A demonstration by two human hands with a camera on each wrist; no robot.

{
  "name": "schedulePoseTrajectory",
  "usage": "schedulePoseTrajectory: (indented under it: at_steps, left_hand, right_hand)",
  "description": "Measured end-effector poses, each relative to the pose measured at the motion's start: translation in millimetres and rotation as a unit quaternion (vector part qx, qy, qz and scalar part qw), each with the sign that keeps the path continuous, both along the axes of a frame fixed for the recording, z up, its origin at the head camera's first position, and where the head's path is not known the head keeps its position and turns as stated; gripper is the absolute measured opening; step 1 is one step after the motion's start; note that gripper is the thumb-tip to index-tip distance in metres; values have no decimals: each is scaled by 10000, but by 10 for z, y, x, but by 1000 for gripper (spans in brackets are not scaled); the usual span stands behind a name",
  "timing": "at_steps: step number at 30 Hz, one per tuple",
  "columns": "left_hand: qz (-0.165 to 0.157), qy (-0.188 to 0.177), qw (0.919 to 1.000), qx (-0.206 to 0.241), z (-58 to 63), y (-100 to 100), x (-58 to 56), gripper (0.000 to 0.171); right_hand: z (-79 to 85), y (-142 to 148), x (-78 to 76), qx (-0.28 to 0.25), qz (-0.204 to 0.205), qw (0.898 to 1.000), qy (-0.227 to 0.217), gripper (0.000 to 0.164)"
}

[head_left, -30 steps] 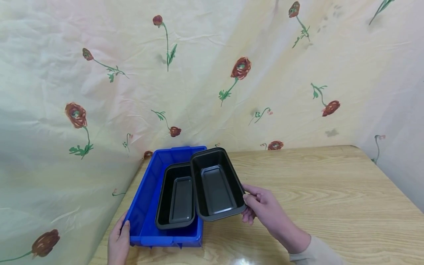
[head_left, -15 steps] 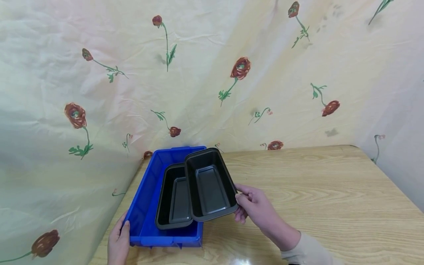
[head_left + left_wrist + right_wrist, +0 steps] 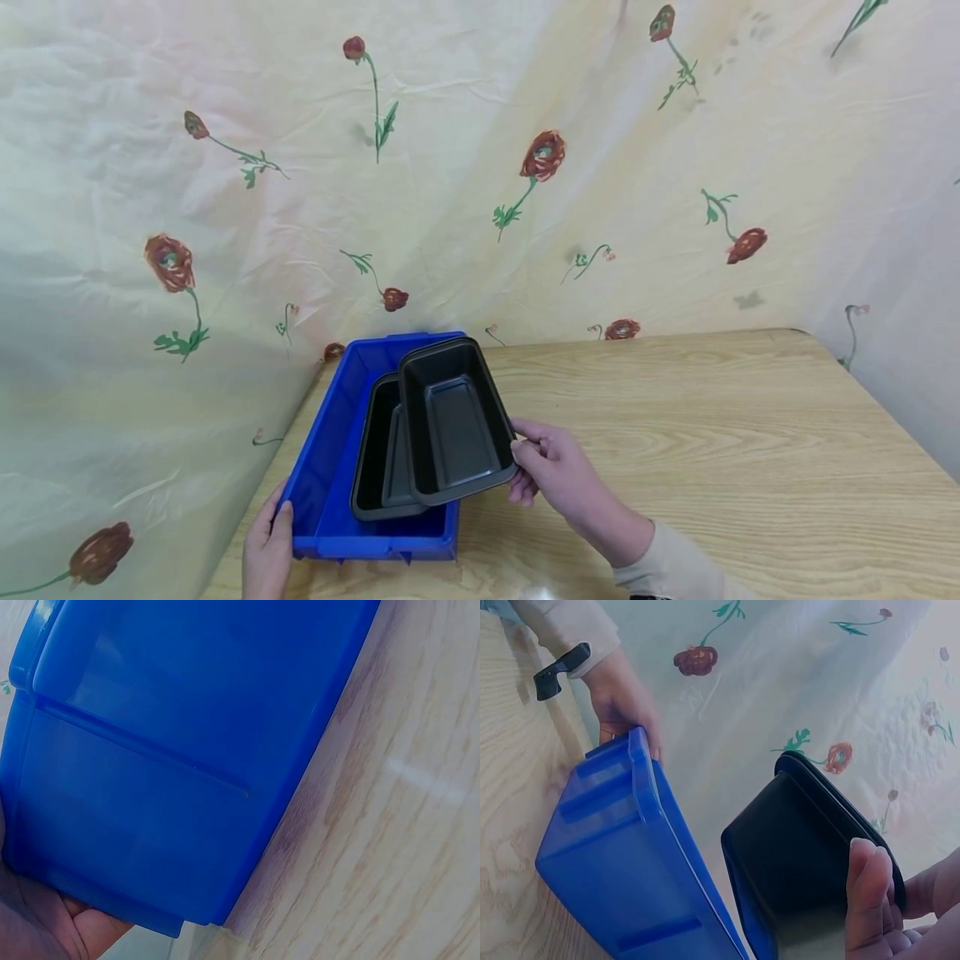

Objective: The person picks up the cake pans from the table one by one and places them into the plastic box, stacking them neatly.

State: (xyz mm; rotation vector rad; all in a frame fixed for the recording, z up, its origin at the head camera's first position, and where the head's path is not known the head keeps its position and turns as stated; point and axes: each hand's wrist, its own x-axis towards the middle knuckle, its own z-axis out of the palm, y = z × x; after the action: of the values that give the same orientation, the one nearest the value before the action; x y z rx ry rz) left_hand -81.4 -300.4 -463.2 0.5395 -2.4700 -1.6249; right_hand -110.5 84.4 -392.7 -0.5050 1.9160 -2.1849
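A blue plastic bin (image 3: 318, 475) stands on the table's left part, and one black loaf pan (image 3: 369, 467) lies inside it. My right hand (image 3: 558, 475) pinches the rim of a second black loaf pan (image 3: 457, 429), thumb on top and fingers beneath. That pan is tilted above the bin and covers the right part of the lower pan. In the right wrist view the fingers (image 3: 866, 889) press against the held pan's outer wall (image 3: 795, 855). At the bin's near left corner, my left hand (image 3: 268, 546) grips the edge, its thumb over the rim.
The wooden table (image 3: 712, 433) reaches from the bin to the right edge. A flower-printed cloth (image 3: 450, 192) hangs behind and to the left, close to the bin's far end. A black strap (image 3: 559, 671) sits on the left wrist.
My right hand has moved left with the held loaf pan, which now covers more of the pan in the bin. The left hand and the bin have stayed in place.
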Motion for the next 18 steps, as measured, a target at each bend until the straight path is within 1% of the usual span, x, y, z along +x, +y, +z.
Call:
schedulePoseTrajectory:
  at_steps: [15,18]
  left_hand:
    - [62,53,9999,75,-12,6,-4,53]
    - [78,2,9999,63,-18,5,-11,54]
  right_hand:
    - [-41,-249,25,-244,74,9996,-117,54]
    - [-59,-294,17,-282,81,9995,-112,54]
